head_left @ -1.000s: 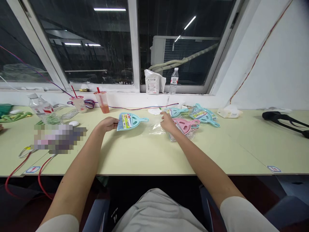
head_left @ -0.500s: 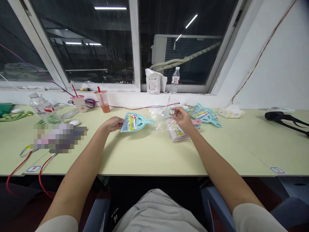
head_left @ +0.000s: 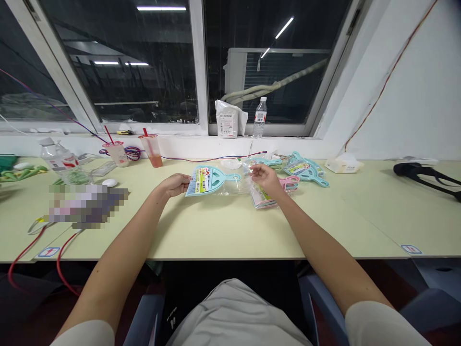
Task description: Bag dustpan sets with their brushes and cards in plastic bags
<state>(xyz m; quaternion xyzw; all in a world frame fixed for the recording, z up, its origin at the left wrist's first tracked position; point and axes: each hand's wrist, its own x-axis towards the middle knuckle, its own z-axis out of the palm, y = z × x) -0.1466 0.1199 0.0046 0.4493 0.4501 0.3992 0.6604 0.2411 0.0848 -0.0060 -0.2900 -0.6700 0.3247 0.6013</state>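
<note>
My left hand grips the bristle end of a light-blue mini dustpan and brush set, which carries a yellow-green label. Its handle points right and overlaps a clear plastic bag; how far it is inside, I cannot tell. With fingers pinched, my right hand holds the bag near its right end. Just beneath that hand lies a pink bagged dustpan set, partly covered. More light-blue bagged dustpan sets lie behind it to the right.
Two drink cups with straws stand at the back left, near a large plastic bottle. A water bottle and a white package sit on the sill. A tissue pack and a black strap-like object lie rightward.
My left hand has moved the dustpan set slightly right, so its handle now overlaps the bag. The right hand has shifted a little left, and the bag looks more stretched out.
</note>
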